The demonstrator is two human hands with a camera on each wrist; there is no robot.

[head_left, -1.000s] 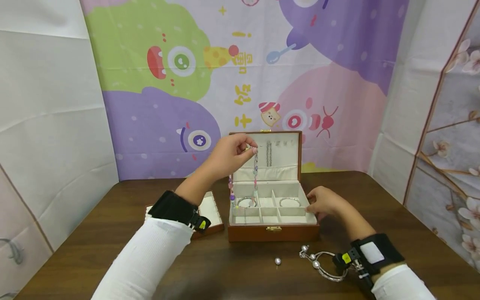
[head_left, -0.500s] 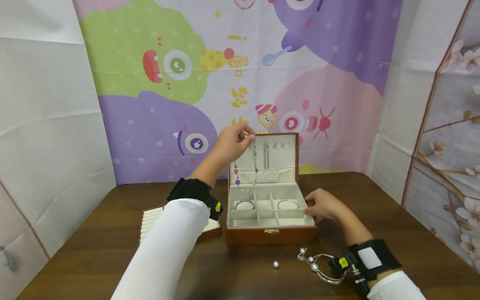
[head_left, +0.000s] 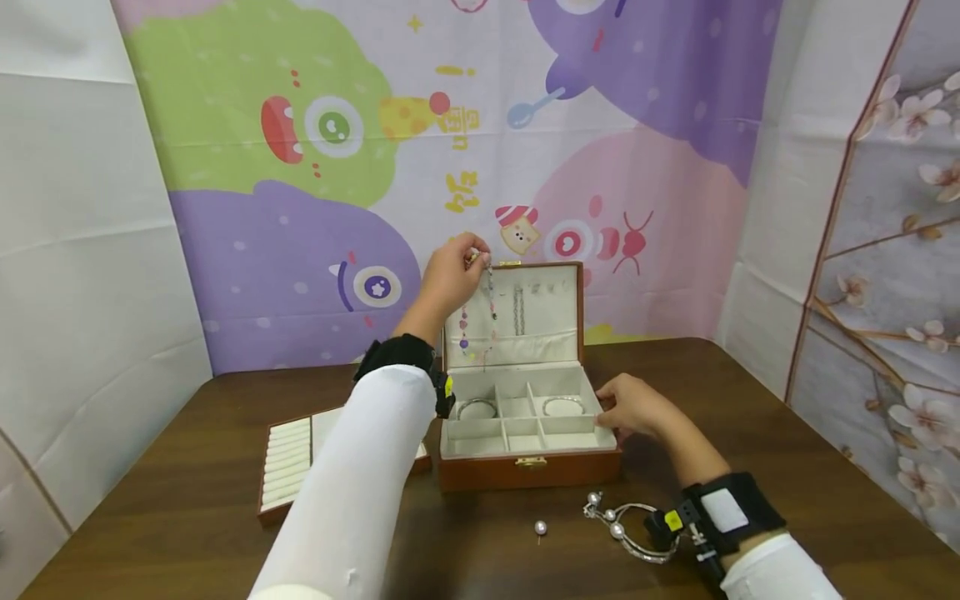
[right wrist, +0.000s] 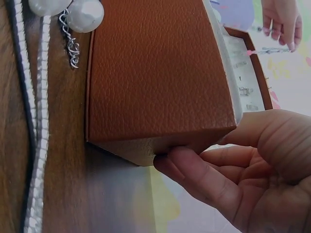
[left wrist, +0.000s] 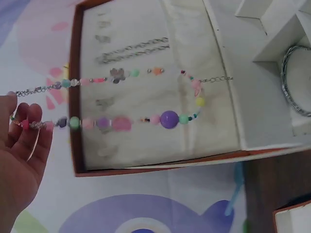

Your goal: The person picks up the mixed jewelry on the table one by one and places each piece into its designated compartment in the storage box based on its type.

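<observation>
My left hand (head_left: pixel 452 275) pinches a beaded necklace (left wrist: pixel 169 119) near its top, so it hangs in a loop before the raised lid (head_left: pixel 551 340) of a brown jewelry box (head_left: pixel 487 476). Pastel beads, a large purple one and a short tail chain show in the left wrist view. My right hand (head_left: pixel 637 406) grips the box's right side wall, its fingers bent round the leather edge in the right wrist view. On the lid's lining hangs a silver chain (head_left: pixel 519 312), beside small hooks. Two silver bangles (head_left: pixel 562 399) lie in the box's back compartments.
Left of the box, partly behind my left sleeve, lies a shallow tray (head_left: pixel 264 492) with cream ring rolls. A pearl-headed pin (head_left: pixel 540 528) and silver bracelets with pearls (head_left: pixel 637 550) lie on the wooden table (head_left: pixel 457 550) in front. A printed cloth (head_left: pixel 352 225) hangs behind.
My left hand has risen and moved farther back, lifting the necklace from over the compartments to in front of the lid. My right hand keeps its hold on the box.
</observation>
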